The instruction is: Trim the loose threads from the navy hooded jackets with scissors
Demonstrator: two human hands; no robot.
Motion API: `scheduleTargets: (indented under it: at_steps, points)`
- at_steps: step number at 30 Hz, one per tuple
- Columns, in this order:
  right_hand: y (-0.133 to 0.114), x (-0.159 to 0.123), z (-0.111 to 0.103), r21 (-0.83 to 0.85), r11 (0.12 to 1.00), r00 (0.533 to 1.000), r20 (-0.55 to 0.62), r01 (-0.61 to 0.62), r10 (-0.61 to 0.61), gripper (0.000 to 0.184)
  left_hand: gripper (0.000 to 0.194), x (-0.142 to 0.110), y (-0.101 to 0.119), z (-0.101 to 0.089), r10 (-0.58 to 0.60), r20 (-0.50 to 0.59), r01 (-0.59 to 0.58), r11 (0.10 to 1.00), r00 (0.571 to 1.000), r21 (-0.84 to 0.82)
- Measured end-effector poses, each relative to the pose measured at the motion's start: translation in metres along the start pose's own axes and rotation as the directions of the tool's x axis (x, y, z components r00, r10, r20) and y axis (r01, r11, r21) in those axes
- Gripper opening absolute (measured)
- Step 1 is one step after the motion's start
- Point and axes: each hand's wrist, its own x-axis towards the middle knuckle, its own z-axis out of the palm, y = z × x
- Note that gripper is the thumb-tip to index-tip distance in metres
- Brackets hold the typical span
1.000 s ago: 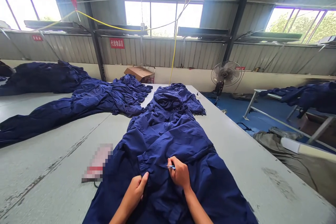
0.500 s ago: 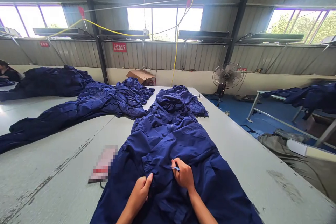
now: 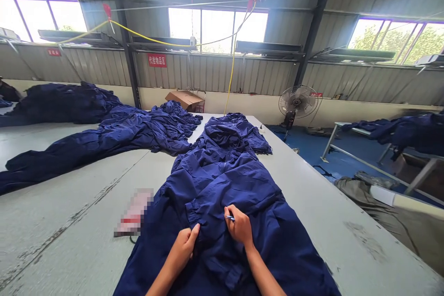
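A navy blue jacket point(image 3: 222, 185) lies spread on the table in front of me, wrinkled, with its hood end away from me. Near a gathered cuff point(image 3: 193, 213), my left hand point(image 3: 185, 246) pinches the sleeve fabric, thumb on top and fingers mostly tucked under. To its right, my right hand point(image 3: 238, 225) is closed round a small slim tool point(image 3: 230, 218) with blue and silver parts, over the jacket's front. Its kind is too small to make out. Whether its tip touches the cloth is unclear.
The pale table point(image 3: 308, 212) extends on both sides. More navy garments point(image 3: 138, 129) are heaped at left. A blurred pinkish item point(image 3: 135, 212) lies beside the jacket. Beyond the table's right edge stand a fan point(image 3: 294, 102) and a metal-framed table point(image 3: 333, 141). A cardboard box point(image 3: 185, 99) sits behind.
The view has shifted slightly. My right hand has turned a little, and the tool's silver tip now shows less. My left hand keeps its hold on the sleeve.
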Motion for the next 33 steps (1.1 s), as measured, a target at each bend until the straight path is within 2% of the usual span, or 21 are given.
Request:
scheduleTargets:
  at_steps: [10,17,20,22,27,33]
  points:
    - [0.0,0.0,-0.001,0.016,1.0,1.0,-0.006,0.013,-0.013,0.038,0.07,0.001,-0.002,0.0,-0.023,-0.008,0.023,1.0,1.0,-0.005]
    - [0.0,-0.001,-0.001,0.03,1.0,1.0,0.005,-0.007,0.007,0.039,0.071,-0.002,-0.002,0.001,-0.089,-0.007,0.088,0.996,0.996,-0.026]
    - [-0.002,-0.001,-0.002,0.032,0.999,1.0,0.012,-0.015,0.014,0.04,0.071,-0.003,0.0,0.001,-0.108,-0.039,0.108,0.994,0.993,-0.003]
    - [-0.002,0.0,-0.002,0.034,0.999,1.0,0.019,-0.015,0.014,0.04,0.071,-0.005,0.002,0.0,-0.097,-0.058,0.097,0.995,0.994,0.01]
    - [-0.001,-0.003,0.0,0.026,0.999,0.999,0.035,-0.022,0.021,0.038,0.069,-0.008,0.008,-0.005,-0.03,0.003,0.03,0.999,1.0,0.044]
    - [-0.008,-0.005,-0.007,-0.005,1.0,0.999,0.048,-0.013,0.014,0.04,0.069,-0.014,0.013,-0.006,0.02,0.007,-0.02,0.996,1.0,0.083]
